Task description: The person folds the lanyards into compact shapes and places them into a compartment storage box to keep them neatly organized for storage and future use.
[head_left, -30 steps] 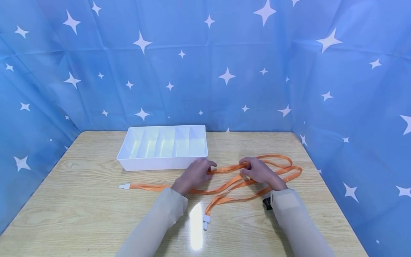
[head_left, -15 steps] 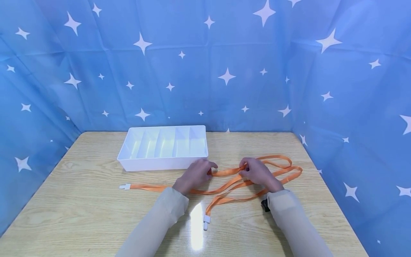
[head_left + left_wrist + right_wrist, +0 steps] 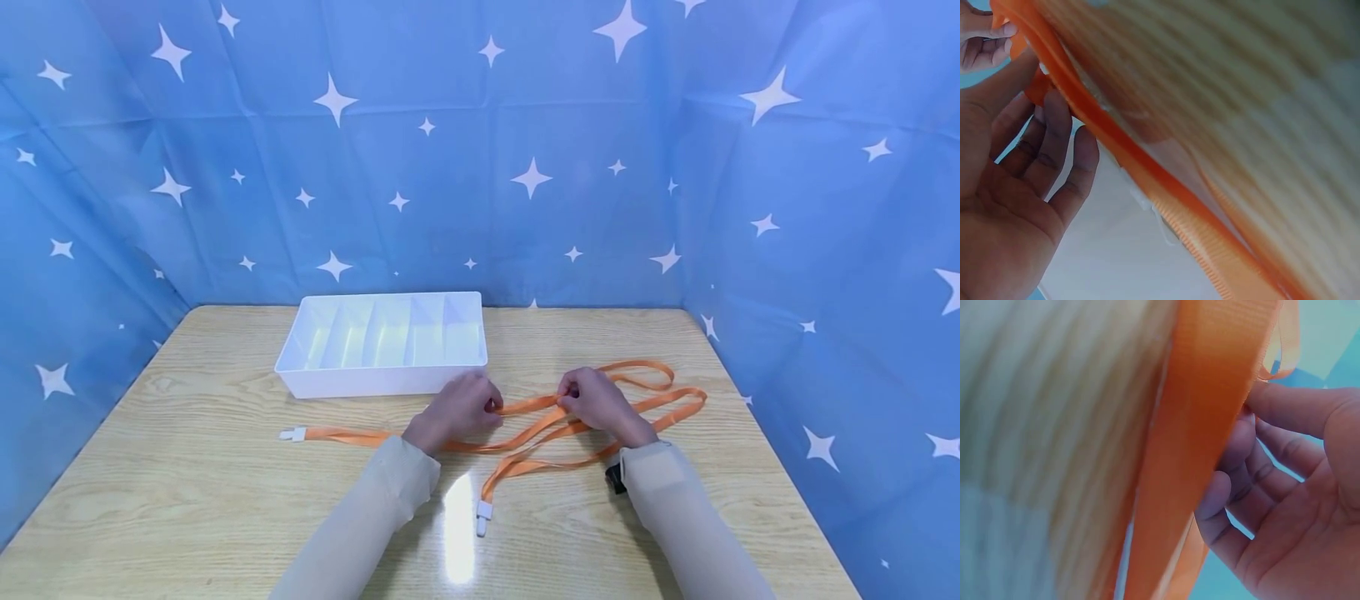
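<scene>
I've got the left hand [image 3: 459, 406] and right hand [image 3: 598, 403] each pinching the orange lanyard strap [image 3: 528, 405], short span between them. The rest lies on the wood-grain table [image 3: 150, 467], in front and to the right of the white divided tray [image 3: 382, 382], loops out past the right hand. White clip [image 3: 298, 434] sits far left, second clip [image 3: 483, 510] nearer me. Strands bunch at the right hand, so I'd work one at a time, edges flat, light tension; a hard tug probably drags the neighbours
</scene>
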`<state>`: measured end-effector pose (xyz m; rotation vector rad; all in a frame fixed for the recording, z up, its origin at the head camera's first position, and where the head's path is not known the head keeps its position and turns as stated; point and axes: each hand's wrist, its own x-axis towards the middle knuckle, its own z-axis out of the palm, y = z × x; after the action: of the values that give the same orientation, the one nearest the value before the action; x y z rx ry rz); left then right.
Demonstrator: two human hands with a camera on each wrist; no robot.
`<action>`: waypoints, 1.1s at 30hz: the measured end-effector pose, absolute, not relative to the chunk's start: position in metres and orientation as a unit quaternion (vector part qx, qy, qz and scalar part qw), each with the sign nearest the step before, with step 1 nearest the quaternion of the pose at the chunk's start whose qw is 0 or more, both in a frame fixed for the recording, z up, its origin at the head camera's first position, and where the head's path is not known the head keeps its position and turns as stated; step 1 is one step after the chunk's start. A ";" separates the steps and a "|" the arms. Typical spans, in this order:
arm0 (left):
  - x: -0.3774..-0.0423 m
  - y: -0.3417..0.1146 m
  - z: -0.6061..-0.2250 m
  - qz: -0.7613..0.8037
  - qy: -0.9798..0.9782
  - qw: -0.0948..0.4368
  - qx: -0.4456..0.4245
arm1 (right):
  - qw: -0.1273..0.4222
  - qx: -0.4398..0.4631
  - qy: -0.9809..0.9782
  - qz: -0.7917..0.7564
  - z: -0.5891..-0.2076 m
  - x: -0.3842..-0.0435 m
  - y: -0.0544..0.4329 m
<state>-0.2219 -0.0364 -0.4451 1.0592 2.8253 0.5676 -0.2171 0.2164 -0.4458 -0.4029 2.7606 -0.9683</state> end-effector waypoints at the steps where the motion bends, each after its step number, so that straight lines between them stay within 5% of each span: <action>1: -0.222 -0.036 -0.445 0.186 0.920 0.037 0.343 | 0.093 -0.137 0.931 -0.325 -0.446 -0.217 0.216; 33: -0.221 -0.039 -0.442 0.240 0.916 0.017 0.321 | -0.023 -0.215 0.900 -0.378 -0.433 -0.214 0.215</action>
<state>-0.2211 -0.0390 -0.4419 0.9984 2.8461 0.7468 -0.2141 0.2147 -0.4334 -0.6855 2.8695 -1.2050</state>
